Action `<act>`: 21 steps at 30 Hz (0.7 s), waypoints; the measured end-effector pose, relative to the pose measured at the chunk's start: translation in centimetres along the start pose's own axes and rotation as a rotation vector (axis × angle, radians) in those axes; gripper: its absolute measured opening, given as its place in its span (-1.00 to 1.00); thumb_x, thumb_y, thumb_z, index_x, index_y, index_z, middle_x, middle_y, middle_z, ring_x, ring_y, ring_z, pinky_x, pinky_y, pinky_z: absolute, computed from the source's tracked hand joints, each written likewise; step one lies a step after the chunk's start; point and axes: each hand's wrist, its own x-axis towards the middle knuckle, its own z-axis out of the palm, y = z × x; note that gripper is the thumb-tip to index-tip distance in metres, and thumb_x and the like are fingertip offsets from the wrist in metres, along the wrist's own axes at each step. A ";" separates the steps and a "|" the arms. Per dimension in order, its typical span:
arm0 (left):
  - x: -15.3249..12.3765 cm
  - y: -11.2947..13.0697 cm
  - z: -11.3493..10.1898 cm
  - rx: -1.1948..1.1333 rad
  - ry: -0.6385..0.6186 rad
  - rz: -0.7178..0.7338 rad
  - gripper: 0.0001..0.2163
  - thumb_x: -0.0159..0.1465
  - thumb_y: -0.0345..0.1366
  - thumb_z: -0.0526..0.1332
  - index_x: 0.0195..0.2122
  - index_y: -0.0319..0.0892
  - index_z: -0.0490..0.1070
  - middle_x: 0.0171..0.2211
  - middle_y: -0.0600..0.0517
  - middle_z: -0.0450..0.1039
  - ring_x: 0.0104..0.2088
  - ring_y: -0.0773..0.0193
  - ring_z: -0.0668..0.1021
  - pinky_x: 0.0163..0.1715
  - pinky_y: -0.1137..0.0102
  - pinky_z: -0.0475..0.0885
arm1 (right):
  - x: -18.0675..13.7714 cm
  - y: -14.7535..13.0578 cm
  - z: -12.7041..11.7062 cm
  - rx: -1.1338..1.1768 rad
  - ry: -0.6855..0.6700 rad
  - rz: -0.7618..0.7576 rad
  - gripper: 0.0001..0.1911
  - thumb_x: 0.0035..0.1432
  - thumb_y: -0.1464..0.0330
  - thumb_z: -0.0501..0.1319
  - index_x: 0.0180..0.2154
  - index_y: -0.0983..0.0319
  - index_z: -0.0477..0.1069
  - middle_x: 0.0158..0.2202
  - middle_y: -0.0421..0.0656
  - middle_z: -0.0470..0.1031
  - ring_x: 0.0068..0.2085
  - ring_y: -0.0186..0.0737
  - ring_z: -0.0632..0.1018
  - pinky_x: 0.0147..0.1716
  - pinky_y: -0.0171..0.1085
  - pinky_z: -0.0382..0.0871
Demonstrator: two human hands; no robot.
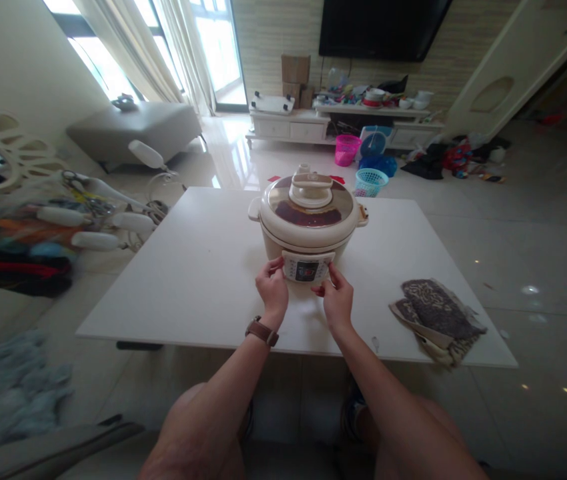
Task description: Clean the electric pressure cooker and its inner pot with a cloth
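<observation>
A cream electric cooker (308, 220) with a lid and top knob stands in the middle of the white table (203, 280). Its control panel (307, 269) faces me at the front. My left hand (272, 288), with a brown watch on the wrist, touches the panel's left edge with its fingertips. On the panel's right edge rests my right hand (336, 297), fingers curled with the thumb and forefinger against it. Both hands frame the panel; neither lifts anything.
A folded patterned cloth (436, 320) lies at the table's right front corner. A cluttered rack with white handles (88, 220) stands left. Beyond are coloured baskets (358, 167), a low TV cabinet (313, 123) and a grey bench (133, 130).
</observation>
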 end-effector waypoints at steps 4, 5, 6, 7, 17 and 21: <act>-0.1 0.2 0.0 -0.009 -0.009 -0.011 -0.73 0.16 -0.41 0.18 -0.20 -0.18 0.66 -0.20 -0.11 0.71 -0.17 0.15 0.68 -0.16 0.31 0.56 | -0.1 0.0 0.1 0.002 0.011 0.000 -0.22 0.02 0.32 0.24 0.32 0.23 0.48 0.27 0.05 0.57 -0.46 -0.26 0.67 -0.48 -0.28 0.56; -0.2 0.2 0.0 -0.010 -0.010 -0.012 -0.73 0.16 -0.40 0.18 -0.20 -0.19 0.66 -0.20 -0.11 0.71 -0.17 0.15 0.68 -0.16 0.31 0.56 | -0.1 0.0 0.1 -0.006 0.010 0.001 -0.22 0.02 0.32 0.24 0.33 0.23 0.48 0.27 0.05 0.57 -0.45 -0.26 0.68 -0.47 -0.28 0.56; -0.2 0.2 0.0 -0.010 -0.011 -0.011 -0.73 0.15 -0.40 0.19 -0.20 -0.19 0.66 -0.19 -0.12 0.71 -0.17 0.15 0.68 -0.17 0.31 0.56 | -0.1 -0.1 0.1 -0.015 0.006 0.001 -0.21 0.03 0.32 0.23 0.34 0.23 0.47 0.28 0.04 0.56 -0.45 -0.26 0.68 -0.47 -0.28 0.57; -0.2 0.2 0.0 -0.009 -0.011 -0.011 -0.73 0.15 -0.40 0.19 -0.20 -0.20 0.65 -0.20 -0.12 0.71 -0.18 0.15 0.68 -0.17 0.31 0.55 | -0.1 -0.1 0.0 -0.025 0.003 0.001 -0.21 0.04 0.32 0.22 0.35 0.22 0.46 0.28 0.04 0.56 -0.44 -0.26 0.68 -0.46 -0.28 0.57; 0.0 0.2 0.0 -0.016 -0.013 -0.026 -0.72 0.12 -0.36 0.18 -0.22 -0.20 0.65 -0.16 -0.14 0.71 -0.18 0.13 0.67 -0.32 0.36 0.53 | -0.2 0.3 0.0 -0.132 -0.026 -0.068 -0.23 0.10 0.33 0.16 0.37 0.23 0.42 0.28 0.05 0.56 -0.48 -0.26 0.65 -0.42 -0.21 0.57; 0.4 0.3 -0.3 -0.029 -0.026 -0.042 -0.74 0.12 -0.34 0.20 -0.23 -0.19 0.64 -0.17 -0.14 0.70 -0.16 0.11 0.68 -0.32 0.37 0.53 | 1.2 -0.3 -1.8 -0.347 -0.125 -0.181 -0.33 0.11 0.39 0.21 0.28 0.19 0.52 0.09 -0.04 0.71 -0.30 -0.13 0.70 -0.11 -0.11 0.62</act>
